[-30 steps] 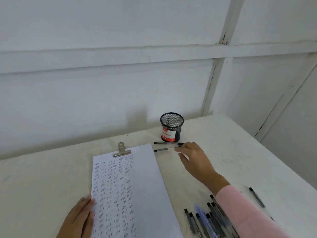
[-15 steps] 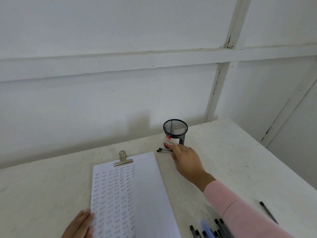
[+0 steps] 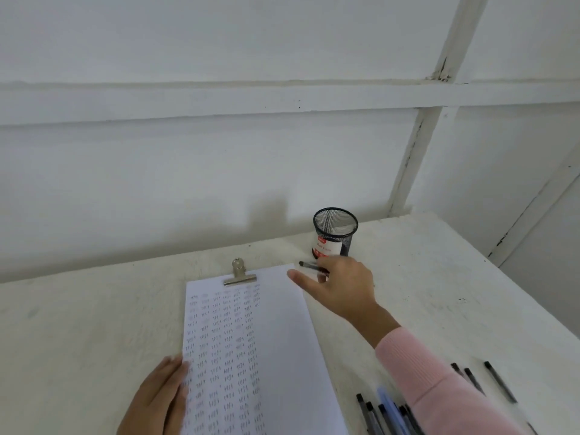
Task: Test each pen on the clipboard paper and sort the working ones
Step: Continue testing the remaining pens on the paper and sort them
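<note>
By the back edge of the rough white bench (image 3: 94, 324) the right hand (image 3: 345, 287) grips a slim black pen (image 3: 312, 266) just beside the round wire-mesh cup (image 3: 335, 230), while the left hand (image 3: 157, 400) lies flat on the scribbled paper (image 3: 282, 340).

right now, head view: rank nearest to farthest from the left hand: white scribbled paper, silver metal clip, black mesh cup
1. white scribbled paper, touching the left hand
2. silver metal clip, at the sheet's top
3. black mesh cup, beyond it, right
</note>
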